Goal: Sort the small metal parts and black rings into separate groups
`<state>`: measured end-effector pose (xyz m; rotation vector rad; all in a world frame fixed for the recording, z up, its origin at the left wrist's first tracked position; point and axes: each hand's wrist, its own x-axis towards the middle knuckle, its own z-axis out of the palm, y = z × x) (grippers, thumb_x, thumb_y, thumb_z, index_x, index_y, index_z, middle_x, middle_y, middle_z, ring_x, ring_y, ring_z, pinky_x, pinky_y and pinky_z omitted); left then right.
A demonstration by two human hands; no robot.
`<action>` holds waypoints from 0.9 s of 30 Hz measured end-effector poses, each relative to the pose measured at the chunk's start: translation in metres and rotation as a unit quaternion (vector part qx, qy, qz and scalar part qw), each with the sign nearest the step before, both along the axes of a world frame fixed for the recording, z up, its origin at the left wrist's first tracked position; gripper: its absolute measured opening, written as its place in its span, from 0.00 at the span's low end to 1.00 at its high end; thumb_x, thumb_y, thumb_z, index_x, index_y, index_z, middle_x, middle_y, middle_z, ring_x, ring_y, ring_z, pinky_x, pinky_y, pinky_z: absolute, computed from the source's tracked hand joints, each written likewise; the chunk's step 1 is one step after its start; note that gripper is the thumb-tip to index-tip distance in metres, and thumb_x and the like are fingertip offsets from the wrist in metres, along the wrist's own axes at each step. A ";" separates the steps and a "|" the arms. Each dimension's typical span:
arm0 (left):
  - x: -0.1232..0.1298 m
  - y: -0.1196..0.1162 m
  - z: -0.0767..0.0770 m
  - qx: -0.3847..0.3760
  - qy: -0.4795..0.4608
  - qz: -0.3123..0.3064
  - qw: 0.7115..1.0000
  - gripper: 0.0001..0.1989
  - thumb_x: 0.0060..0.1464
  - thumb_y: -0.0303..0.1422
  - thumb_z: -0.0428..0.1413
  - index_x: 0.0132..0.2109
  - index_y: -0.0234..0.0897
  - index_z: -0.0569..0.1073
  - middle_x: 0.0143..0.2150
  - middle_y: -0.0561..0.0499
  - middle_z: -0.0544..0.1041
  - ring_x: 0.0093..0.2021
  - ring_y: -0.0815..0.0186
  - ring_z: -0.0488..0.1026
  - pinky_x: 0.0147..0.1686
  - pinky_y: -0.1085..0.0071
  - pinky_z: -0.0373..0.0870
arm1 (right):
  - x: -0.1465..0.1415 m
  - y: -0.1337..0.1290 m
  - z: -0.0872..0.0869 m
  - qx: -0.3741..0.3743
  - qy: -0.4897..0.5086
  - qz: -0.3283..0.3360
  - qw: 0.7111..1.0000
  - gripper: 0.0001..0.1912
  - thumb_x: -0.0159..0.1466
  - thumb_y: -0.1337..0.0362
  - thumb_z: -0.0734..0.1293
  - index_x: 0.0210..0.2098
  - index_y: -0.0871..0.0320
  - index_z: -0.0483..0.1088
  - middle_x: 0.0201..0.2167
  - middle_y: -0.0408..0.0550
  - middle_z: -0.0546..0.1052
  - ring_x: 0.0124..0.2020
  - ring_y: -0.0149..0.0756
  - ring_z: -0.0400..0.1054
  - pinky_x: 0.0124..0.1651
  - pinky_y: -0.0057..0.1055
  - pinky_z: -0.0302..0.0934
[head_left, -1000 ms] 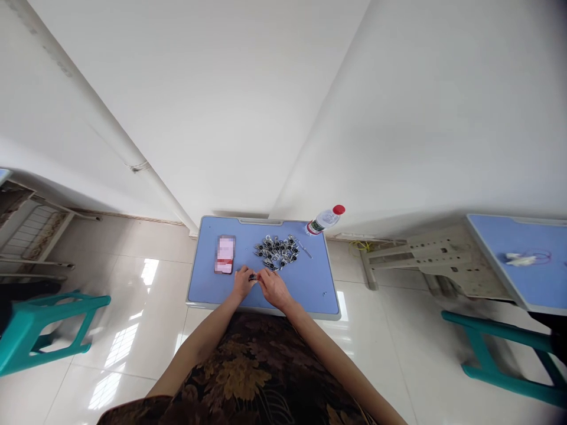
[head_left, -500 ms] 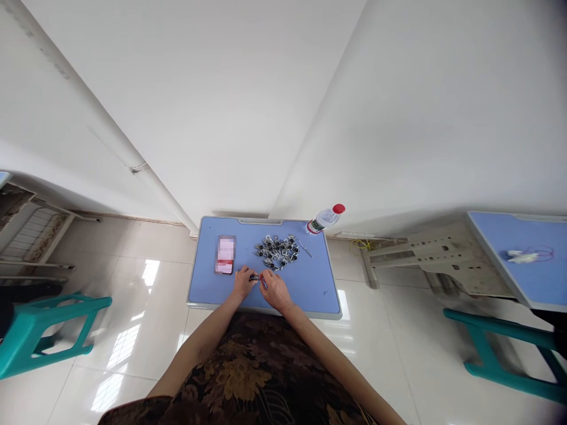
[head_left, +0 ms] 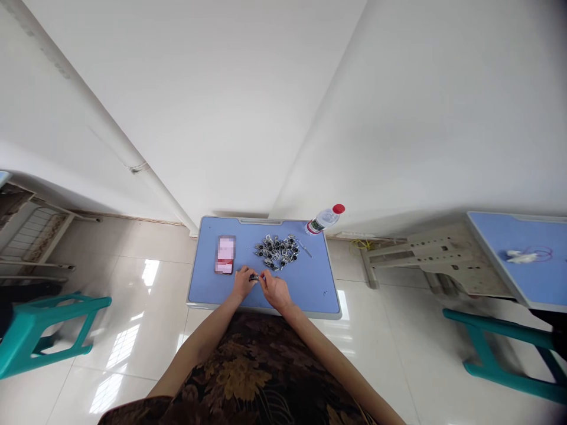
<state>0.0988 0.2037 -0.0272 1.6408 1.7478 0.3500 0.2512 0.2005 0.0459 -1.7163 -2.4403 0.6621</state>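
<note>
Near the bottom edge of the blue surface (head_left: 305, 289), the left grip (head_left: 243, 282) and right grip (head_left: 274, 290) come together, fingertips almost meeting. Both are nearly closed, pinching a small dark-and-silver piece (head_left: 253, 277) between them. It is too small here to make out fully, though it looks like one of the metal clips nearby. Such a piece would likely be light but stiff, with hard, slick edges and a spring that resists. It would probably be safest held by its narrow sides between fingertip and thumb, since it could easily slip free.

Just above the hands, at the middle of the surface, lies a loose pile of metal clips (head_left: 277, 252) with dark parts, heaped and tangled together. A thin metal pin (head_left: 305, 249) lies just to the right of the pile. To the left of the hands is a flat pink-and-red rectangular item (head_left: 225, 254), too blurred to name. A plastic bottle with a red cap (head_left: 325, 219) lies tilted at the upper right corner of the surface.

Farther out, teal stools (head_left: 44, 324) stand on the shiny tile floor (head_left: 142, 348) at lower left and right. A second blue desk (head_left: 527, 254) sits at the right edge of the frame.
</note>
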 end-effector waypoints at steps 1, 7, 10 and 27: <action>0.000 0.000 0.000 -0.001 -0.001 0.000 1.000 0.09 0.54 0.24 0.61 0.42 0.40 0.80 0.45 0.49 0.76 0.45 0.63 0.72 0.47 0.67 0.61 | 0.001 0.000 0.000 0.007 0.005 0.005 1.000 0.10 0.71 0.64 0.59 0.47 0.58 0.70 0.29 0.48 0.81 0.31 0.39 0.75 0.40 0.30 0.56; -0.001 0.000 -0.001 -0.005 -0.004 -0.003 1.000 0.10 0.55 0.23 0.59 0.42 0.39 0.80 0.46 0.48 0.76 0.44 0.63 0.73 0.46 0.67 0.61 | 0.002 0.000 -0.003 0.016 0.028 -0.003 0.999 0.07 0.70 0.64 0.62 0.44 0.57 0.70 0.31 0.48 0.81 0.33 0.38 0.75 0.40 0.29 0.56; 0.000 0.000 0.000 -0.005 0.000 -0.001 1.000 0.10 0.54 0.23 0.59 0.42 0.39 0.80 0.46 0.48 0.77 0.44 0.64 0.73 0.47 0.67 0.61 | 0.001 -0.001 -0.004 0.016 0.022 -0.001 1.000 0.08 0.71 0.65 0.60 0.46 0.57 0.70 0.29 0.47 0.80 0.30 0.38 0.74 0.40 0.30 0.56; 0.001 0.000 0.004 0.004 -0.001 0.007 1.000 0.11 0.52 0.22 0.58 0.40 0.39 0.81 0.44 0.49 0.77 0.41 0.65 0.73 0.45 0.68 0.63 | 0.004 -0.006 -0.013 0.031 0.060 0.025 0.997 0.05 0.71 0.65 0.62 0.39 0.55 0.70 0.33 0.47 0.81 0.33 0.37 0.74 0.42 0.30 0.57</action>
